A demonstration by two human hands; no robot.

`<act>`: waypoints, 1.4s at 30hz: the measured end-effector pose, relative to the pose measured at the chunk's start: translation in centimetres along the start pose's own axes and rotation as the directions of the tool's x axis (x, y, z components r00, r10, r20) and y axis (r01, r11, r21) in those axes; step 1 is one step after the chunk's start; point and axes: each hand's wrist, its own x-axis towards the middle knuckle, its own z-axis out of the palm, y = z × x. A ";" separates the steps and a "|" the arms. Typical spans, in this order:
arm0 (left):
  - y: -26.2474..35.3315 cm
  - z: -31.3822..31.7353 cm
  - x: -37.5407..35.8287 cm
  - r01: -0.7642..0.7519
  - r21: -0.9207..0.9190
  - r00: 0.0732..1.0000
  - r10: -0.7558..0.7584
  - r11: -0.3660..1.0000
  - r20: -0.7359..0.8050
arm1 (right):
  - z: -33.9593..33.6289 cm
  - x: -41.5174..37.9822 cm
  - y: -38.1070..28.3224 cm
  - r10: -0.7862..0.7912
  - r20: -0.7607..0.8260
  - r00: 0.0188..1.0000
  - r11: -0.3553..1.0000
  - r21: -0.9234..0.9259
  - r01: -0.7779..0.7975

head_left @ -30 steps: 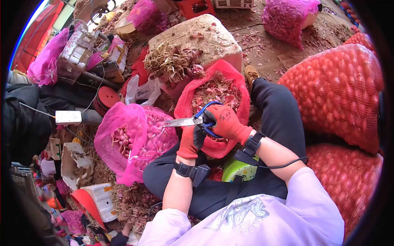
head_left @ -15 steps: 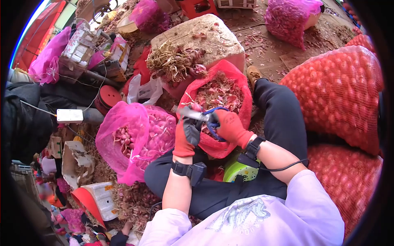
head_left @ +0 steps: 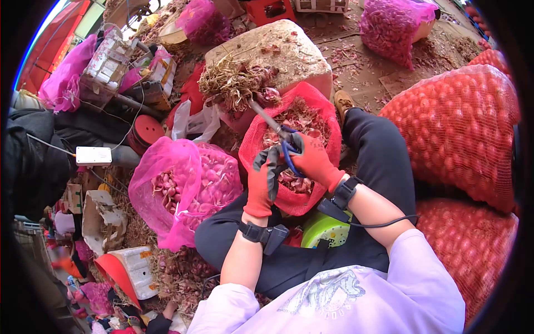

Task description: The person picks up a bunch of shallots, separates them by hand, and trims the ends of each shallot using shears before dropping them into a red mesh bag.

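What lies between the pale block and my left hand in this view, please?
The red mesh bag lies between the pale block and your left hand, with the scissors' blades above it, as the head view shows.

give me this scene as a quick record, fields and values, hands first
left hand: gloved, beside the right; grip unclear
right hand: gloved, holding blue-handled scissors
front: red mesh bag with dry skins
left: pink mesh bag with bulbs
ahead: pale block, dried stems on it
right: full red sacks
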 end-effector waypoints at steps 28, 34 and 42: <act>1.3 -0.1 0.5 -0.005 -0.280 0.996 0.031 0.960 0.089 | -1.0 0.4 2.0 0.146 0.347 0.927 0.380 0.845 -0.376; 1.4 -0.9 0.8 -0.219 -0.361 0.975 0.193 0.907 -0.105 | -2.1 0.1 0.1 0.175 0.422 0.890 0.408 0.791 -0.455; -2.5 -1.9 1.8 0.102 -0.690 0.988 -0.151 0.717 -0.011 | -0.7 -0.1 -0.8 0.125 0.151 0.981 0.578 0.792 -0.196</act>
